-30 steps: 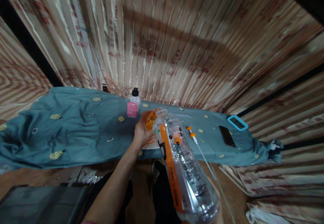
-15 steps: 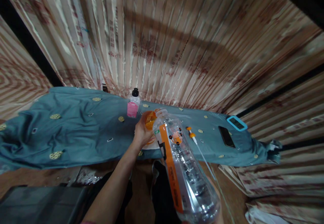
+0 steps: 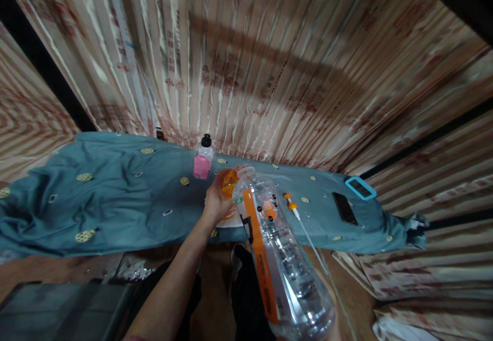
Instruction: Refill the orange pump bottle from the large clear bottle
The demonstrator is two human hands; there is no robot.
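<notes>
My left hand [image 3: 216,201] is closed around a see-through orange container [image 3: 228,183] whose lower part is partly hidden. A large clear plastic bottle [image 3: 281,253] with an orange and white label lies tilted, its mouth at the orange container's top. Its broad base is near me, where my right hand [image 3: 334,325] holds it from the far side, mostly hidden behind it. On the cloth to the right lies an orange and white pump head [image 3: 292,205] with a long pale tube. Under my left hand a white round-edged piece [image 3: 232,220] partly shows.
A small clear bottle [image 3: 202,160] with a pink label and black cap stands at the back. A dark phone [image 3: 345,208] and a blue-framed device [image 3: 360,188] lie at the right on the teal patterned cloth [image 3: 115,192]. Pleated curtains [image 3: 239,63] hang behind. A dark box [image 3: 65,310] is lower left.
</notes>
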